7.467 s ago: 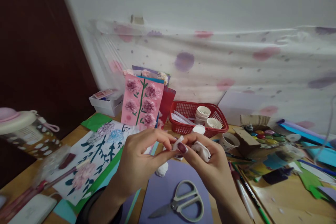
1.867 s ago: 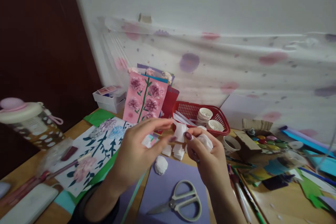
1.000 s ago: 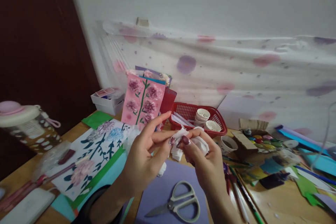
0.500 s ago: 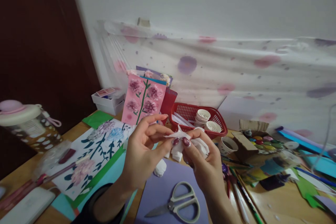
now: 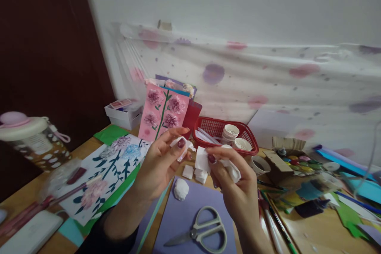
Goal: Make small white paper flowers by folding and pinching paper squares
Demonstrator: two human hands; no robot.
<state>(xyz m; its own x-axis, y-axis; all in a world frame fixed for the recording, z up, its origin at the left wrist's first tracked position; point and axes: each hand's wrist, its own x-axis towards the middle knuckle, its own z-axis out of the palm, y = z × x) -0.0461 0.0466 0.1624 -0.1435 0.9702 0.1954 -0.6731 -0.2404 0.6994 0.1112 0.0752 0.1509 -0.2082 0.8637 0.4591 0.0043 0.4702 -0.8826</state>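
Between the thumb and fingers of my left hand [image 5: 159, 162] is a crumpled piece of white tissue [image 5: 185, 151]. My right hand [image 5: 236, 180] is apart from it, thumb and index finger closed together. A flat white square [image 5: 202, 159] meets those right fingertips; whether they grip it or it lies behind them, I cannot tell. Another crumpled white tissue [image 5: 233, 170] shows partly behind my right hand. Small white squares [image 5: 187, 172] lie below the hands. On the purple sheet [image 5: 178, 218] are a rounded white wad [image 5: 181, 189] and scissors [image 5: 205, 230] with pale handles.
Behind the hands stands a red basket [image 5: 253, 143] holding paper cups [image 5: 230, 131]. A pink flower card [image 5: 162, 107] leans at the back. Painted paper [image 5: 104, 174] and a bottle [image 5: 32, 143] are left; brushes [image 5: 279, 222] and a paint box [image 5: 278, 158] are right.
My hands have drawn apart from their meeting point over the tissue. The tissue has shifted left, scrunched in my left hand. The white squares and the wad show more fully now.
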